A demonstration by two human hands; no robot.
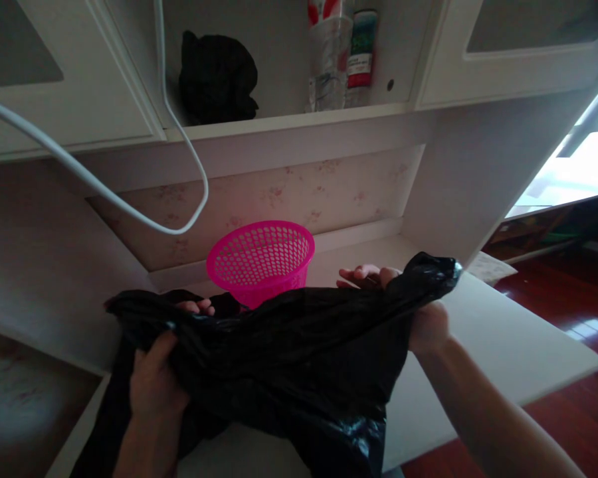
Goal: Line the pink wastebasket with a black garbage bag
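A black plastic garbage bag (299, 352) is stretched wide between my two hands above the white desktop. My left hand (157, 378) grips its left side, with fingertips showing past the top edge. On the other side, my right hand (428, 325) has the bag's right end draped over it, and its fingers stick out beyond the plastic. Just behind the bag stands a bright pink mesh basket (262, 259), its round opening facing up. The bag hides the basket's lower part. Neither hand touches the basket.
A white cable (179, 229) hangs in a loop at the upper left. The shelf above holds a black figurine (216, 76), clear plastic cups (331, 60) and a can (361, 50). The desktop (508, 345) ends at the right above a reddish floor.
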